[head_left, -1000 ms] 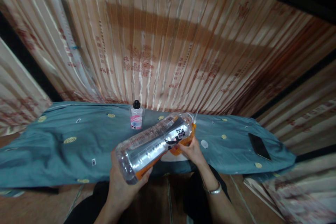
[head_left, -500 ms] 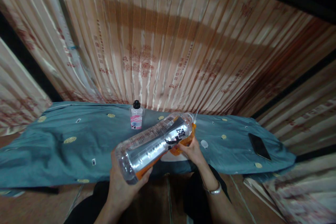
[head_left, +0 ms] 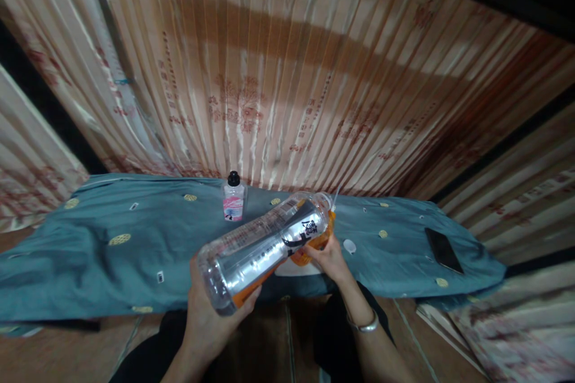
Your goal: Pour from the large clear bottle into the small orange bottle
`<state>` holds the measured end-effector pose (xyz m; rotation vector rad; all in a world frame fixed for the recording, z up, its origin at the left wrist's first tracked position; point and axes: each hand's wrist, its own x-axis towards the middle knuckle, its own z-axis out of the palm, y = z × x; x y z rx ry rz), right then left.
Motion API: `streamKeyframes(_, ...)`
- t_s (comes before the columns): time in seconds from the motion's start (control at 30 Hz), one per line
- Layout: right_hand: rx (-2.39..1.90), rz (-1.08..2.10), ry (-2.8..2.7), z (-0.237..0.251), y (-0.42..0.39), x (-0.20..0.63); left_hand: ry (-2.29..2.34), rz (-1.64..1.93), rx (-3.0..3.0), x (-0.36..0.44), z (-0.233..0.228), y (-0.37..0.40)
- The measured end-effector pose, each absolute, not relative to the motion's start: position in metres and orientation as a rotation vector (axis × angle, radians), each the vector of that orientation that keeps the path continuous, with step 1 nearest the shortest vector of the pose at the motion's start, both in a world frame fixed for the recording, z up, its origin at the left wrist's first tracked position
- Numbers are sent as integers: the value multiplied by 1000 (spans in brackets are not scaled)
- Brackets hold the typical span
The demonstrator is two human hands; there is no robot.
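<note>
My left hand (head_left: pixel 209 317) is wrapped round the base of a large clear plastic bottle (head_left: pixel 265 254) with a silver and orange label. The bottle lies tilted across the middle of the view, its mouth end up at the right. My right hand (head_left: pixel 331 260) is closed round an orange container (head_left: pixel 302 258) beside the bottle's neck; the bottle hides most of it, so its kind is unclear. A thin pale stick or straw (head_left: pixel 336 194) rises by the bottle's mouth. Whether liquid flows between the two cannot be made out.
On the blue-green cloth (head_left: pixel 157 221) stands a small clear bottle (head_left: pixel 233 200) with a black cap and pink label. A white oval piece (head_left: pixel 349 246) lies right of my hand, and a black phone (head_left: pixel 444 250) further right. Pleated curtains (head_left: pixel 278 84) hang behind.
</note>
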<state>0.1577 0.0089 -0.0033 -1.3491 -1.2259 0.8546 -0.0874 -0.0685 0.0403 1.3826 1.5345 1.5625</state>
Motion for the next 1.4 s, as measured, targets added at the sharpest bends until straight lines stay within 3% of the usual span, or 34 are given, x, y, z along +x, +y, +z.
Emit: streamKeyframes(1.4, -1310, 863, -1256, -3, 10, 157, 1508, 1623, 1453, -89, 34, -68)
